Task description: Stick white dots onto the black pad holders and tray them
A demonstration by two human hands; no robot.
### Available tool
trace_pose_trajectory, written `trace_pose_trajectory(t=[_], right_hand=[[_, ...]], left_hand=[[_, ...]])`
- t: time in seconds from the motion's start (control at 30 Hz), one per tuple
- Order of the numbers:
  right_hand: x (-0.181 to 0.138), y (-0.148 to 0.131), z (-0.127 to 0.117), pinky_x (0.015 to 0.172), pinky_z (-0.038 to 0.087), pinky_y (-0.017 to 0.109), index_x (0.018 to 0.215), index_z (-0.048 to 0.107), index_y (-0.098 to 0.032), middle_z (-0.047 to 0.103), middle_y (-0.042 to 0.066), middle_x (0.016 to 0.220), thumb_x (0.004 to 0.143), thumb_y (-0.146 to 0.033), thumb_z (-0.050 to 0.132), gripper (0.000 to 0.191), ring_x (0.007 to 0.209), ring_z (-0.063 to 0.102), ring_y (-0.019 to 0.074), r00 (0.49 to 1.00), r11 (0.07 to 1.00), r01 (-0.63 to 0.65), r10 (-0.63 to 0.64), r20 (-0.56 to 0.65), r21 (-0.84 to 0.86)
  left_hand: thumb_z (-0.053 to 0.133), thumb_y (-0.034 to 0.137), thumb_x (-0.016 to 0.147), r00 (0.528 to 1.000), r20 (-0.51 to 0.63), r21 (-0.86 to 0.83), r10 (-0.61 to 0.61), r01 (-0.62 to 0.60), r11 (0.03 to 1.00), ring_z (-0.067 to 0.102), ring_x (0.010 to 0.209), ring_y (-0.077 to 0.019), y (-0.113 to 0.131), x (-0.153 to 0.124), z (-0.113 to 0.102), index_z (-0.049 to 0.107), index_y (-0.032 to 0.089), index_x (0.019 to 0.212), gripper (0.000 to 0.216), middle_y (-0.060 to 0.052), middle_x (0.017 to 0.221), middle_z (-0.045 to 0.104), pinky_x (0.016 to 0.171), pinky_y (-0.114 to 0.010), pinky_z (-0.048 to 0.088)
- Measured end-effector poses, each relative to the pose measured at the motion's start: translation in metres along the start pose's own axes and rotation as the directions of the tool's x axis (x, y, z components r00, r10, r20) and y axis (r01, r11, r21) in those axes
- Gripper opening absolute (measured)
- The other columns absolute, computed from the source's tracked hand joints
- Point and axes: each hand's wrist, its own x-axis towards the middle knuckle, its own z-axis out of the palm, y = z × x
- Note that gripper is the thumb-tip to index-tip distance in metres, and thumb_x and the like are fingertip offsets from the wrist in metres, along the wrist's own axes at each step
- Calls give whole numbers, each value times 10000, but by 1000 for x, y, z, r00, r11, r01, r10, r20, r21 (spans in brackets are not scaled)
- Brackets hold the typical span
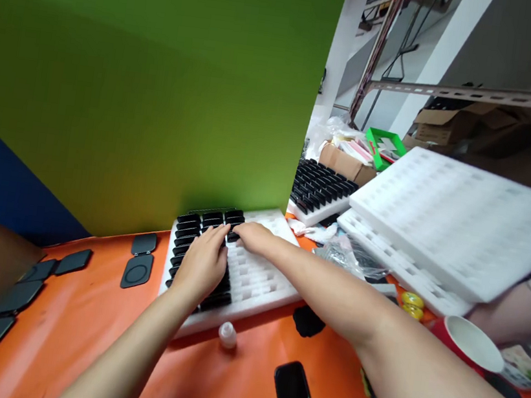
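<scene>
A white foam tray (262,280) lies on the orange table, its left part filled with rows of upright black folding pads (186,233). Across these rows lies my left hand (203,259), palm down, its fingers stretched forward and touching the tops of the pads. My right hand (253,236) is at the right edge of the filled rows. Its fingers are curled and closed at a black pad standing in the slots, and the fingertips are partly hidden. Slots on the right of the tray hold nothing. Close to the tray's front edge stands a small white bottle (227,335).
More hinged black pads (137,270) lie unfolded at left, and another pad (293,389) in front. A green panel (163,81) rises behind the tray. At right are stacked white foam trays (463,218), a red cup (471,343) and another filled tray (323,190).
</scene>
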Motion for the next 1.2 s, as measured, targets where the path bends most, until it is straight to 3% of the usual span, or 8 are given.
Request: trace_pose_trajectory(t=[0.1,0.2,0.33,0.47,0.63,0.77,0.93,1.2], right_hand=[[-52,-1,-4,911,328,333,1196,471,-147,485,132,1235,823,-253,512,390,1137,430,229,997,1000,-13,12,-82,-13],[-124,0,6,898,325,364,1116,521,-158,531,128,1156,881,-384,380,355,1100,453,240,1000,1000,-22,22,-11,-6],[-214,-2,33,727,403,360,898,618,-157,634,127,911,697,-490,599,390,872,574,282,974,999,-45,48,223,-21],[-240,-2,44,587,408,297,984,601,-130,645,131,890,549,-522,692,593,771,599,270,933,999,-45,45,356,-8],[-227,-4,13,522,373,216,788,667,-180,658,3,699,558,-483,702,382,595,580,150,868,990,59,-113,483,124],[-245,-19,-6,576,386,200,810,670,-204,665,-24,721,686,-428,631,259,647,586,129,865,968,141,-223,449,209],[-291,-49,23,798,401,283,1002,635,-231,656,31,983,856,-294,434,256,950,547,184,968,964,248,-250,11,92],[-324,-78,79,1035,261,432,1292,410,-200,366,94,1370,860,-368,417,463,1275,284,219,917,913,232,-90,-390,336]], left_hand=[[439,266,811,999,-31,-146,-7,2,989,470,1141,-253,41,-76,-9,507,219,1195,393,-73,1201,561,964,-398,337],[532,349,757,981,175,-371,-86,147,917,383,1222,-290,82,-170,16,434,241,1278,541,-75,1311,470,1033,-443,217],[578,500,647,852,482,-163,-204,316,935,121,1323,-329,113,-249,66,239,125,1369,881,-127,1441,172,1049,-513,-2],[576,491,625,837,497,-39,-227,283,958,42,1332,-316,117,-253,82,187,65,1374,945,-157,1446,110,1045,-498,-50],[665,350,558,880,380,-342,-286,421,840,104,1329,-317,119,-250,73,489,148,1211,705,-151,1417,268,1039,-483,-51],[461,403,773,869,370,-520,-329,487,702,541,1046,-301,123,-256,68,597,175,981,337,-145,1046,643,922,-472,322],[459,480,769,837,368,-727,-405,531,436,616,852,-258,120,-246,49,585,131,966,420,-122,902,669,736,-361,461],[661,450,635,815,398,-858,-422,494,144,634,755,-220,120,-237,13,605,134,1015,497,-105,894,674,676,-335,490]])
